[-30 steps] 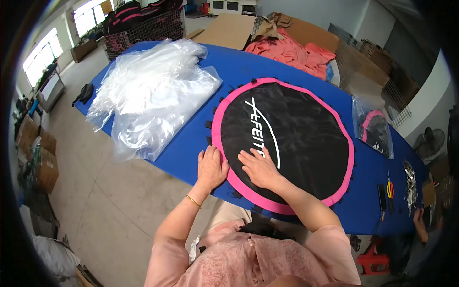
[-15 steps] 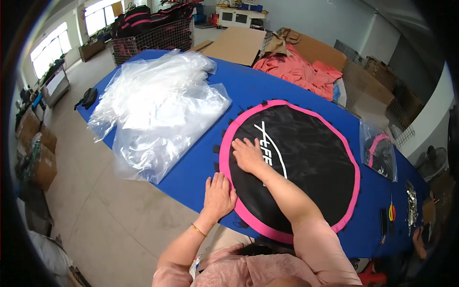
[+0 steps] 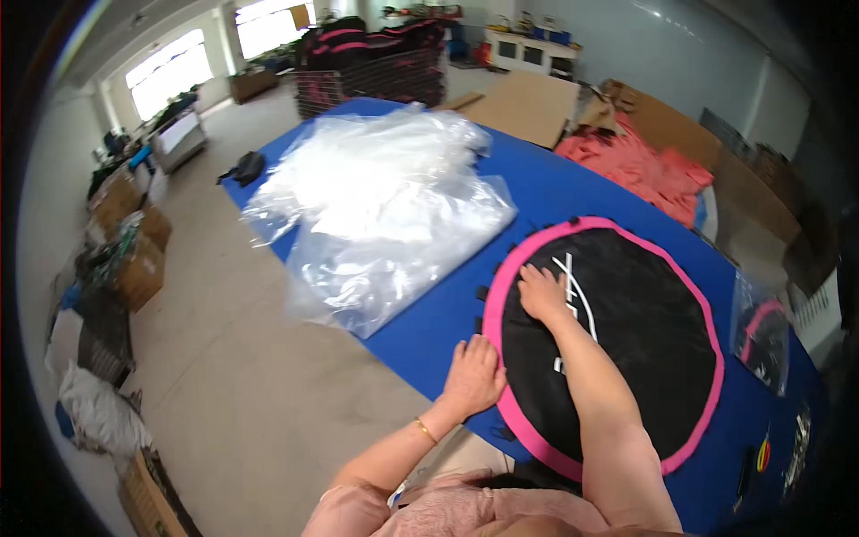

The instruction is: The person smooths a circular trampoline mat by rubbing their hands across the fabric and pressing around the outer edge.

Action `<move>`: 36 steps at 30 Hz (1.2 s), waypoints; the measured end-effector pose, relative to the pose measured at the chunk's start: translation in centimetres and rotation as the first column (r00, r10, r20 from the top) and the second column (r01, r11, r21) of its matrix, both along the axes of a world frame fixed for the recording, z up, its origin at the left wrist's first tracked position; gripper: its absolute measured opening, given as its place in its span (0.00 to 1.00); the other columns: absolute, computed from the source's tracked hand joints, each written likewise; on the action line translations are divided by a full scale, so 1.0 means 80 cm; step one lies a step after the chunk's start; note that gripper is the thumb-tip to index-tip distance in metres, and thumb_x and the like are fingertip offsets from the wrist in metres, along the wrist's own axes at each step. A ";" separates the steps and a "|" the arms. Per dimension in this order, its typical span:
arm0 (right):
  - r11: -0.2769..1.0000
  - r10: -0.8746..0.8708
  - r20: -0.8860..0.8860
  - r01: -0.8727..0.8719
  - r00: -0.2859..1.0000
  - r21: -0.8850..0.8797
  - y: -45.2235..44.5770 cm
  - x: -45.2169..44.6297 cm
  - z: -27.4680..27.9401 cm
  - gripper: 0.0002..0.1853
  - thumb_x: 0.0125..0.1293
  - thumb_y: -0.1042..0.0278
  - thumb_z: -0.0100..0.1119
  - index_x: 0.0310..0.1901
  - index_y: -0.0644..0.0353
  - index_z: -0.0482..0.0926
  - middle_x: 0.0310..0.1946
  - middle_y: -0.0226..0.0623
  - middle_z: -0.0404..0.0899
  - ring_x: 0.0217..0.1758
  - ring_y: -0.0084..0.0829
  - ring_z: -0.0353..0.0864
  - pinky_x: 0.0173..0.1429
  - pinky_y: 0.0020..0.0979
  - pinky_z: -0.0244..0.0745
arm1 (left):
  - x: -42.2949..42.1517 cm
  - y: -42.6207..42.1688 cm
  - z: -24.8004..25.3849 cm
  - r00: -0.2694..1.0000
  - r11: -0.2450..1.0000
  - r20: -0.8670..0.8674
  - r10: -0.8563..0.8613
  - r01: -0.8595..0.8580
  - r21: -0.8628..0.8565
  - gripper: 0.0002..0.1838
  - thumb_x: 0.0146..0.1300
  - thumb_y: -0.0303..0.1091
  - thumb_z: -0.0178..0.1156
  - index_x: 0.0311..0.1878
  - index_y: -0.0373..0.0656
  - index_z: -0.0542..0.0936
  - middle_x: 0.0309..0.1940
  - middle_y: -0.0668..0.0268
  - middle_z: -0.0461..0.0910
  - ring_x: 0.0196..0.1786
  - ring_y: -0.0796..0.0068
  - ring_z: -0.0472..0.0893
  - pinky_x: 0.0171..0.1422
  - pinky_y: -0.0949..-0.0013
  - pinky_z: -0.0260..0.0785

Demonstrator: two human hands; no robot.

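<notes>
Indoors, a blue table (image 3: 434, 318) bears a pink-rimmed mat (image 3: 649, 336) above pale floor (image 3: 246, 385).

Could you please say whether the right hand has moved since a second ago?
Yes; the right hand moved away from the near edge of the blue table.
</notes>
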State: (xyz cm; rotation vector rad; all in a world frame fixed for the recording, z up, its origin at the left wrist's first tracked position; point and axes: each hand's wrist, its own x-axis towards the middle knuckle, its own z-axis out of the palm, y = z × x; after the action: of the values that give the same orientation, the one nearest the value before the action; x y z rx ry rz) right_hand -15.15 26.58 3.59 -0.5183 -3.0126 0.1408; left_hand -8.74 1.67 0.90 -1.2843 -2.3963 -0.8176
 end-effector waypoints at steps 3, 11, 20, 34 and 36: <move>0.998 0.052 -0.016 -0.052 0.999 0.027 -0.014 0.017 -0.011 0.26 0.80 0.56 0.48 0.76 0.52 0.70 0.80 0.33 0.67 0.81 0.49 0.67 0.82 0.70 0.52 | -0.001 0.000 -0.005 0.999 1.000 -0.023 0.023 -0.022 0.007 0.26 0.65 0.40 0.63 0.59 0.28 0.77 0.65 0.39 0.77 0.72 0.40 0.74 0.76 0.38 0.63; 0.980 0.179 -0.144 -0.164 0.973 0.109 -0.062 0.088 -0.023 0.24 0.78 0.56 0.53 0.71 0.50 0.74 0.74 0.34 0.72 0.76 0.46 0.72 0.77 0.70 0.61 | -0.007 0.003 -0.006 0.997 0.999 -0.081 -0.016 0.020 0.051 0.22 0.65 0.39 0.63 0.54 0.30 0.78 0.61 0.41 0.79 0.69 0.43 0.75 0.73 0.40 0.66; 0.999 -0.046 -0.071 0.045 0.996 -0.009 -0.036 0.164 0.003 0.15 0.75 0.56 0.57 0.57 0.50 0.82 0.60 0.33 0.82 0.71 0.44 0.76 0.71 0.70 0.62 | -0.014 0.002 0.000 0.996 0.991 -0.008 -0.087 0.087 0.103 0.15 0.56 0.35 0.67 0.42 0.35 0.79 0.48 0.43 0.81 0.52 0.38 0.80 0.58 0.40 0.70; 0.844 -0.532 -0.038 0.533 0.846 0.054 0.122 0.387 -0.013 0.25 0.74 0.56 0.54 0.70 0.52 0.78 0.73 0.34 0.73 0.77 0.51 0.69 0.77 0.79 0.50 | -0.030 0.002 -0.014 0.983 0.996 -0.161 -0.089 0.084 -0.039 0.15 0.69 0.43 0.62 0.39 0.38 0.81 0.39 0.48 0.83 0.44 0.42 0.83 0.52 0.42 0.74; 0.792 -0.610 0.086 0.603 0.788 0.092 0.129 0.418 0.001 0.28 0.76 0.56 0.51 0.75 0.51 0.73 0.79 0.34 0.68 0.80 0.47 0.67 0.79 0.77 0.47 | -0.030 0.001 -0.016 0.980 0.996 -0.178 -0.084 0.087 0.005 0.16 0.69 0.43 0.62 0.39 0.37 0.81 0.39 0.48 0.83 0.44 0.42 0.83 0.53 0.42 0.75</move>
State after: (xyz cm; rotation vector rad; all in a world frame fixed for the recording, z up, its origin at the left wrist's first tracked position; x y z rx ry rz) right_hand 18.28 36.88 3.63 -1.4950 -2.7553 -0.0263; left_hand -11.12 1.73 -0.35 -1.4014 -2.2074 -0.7075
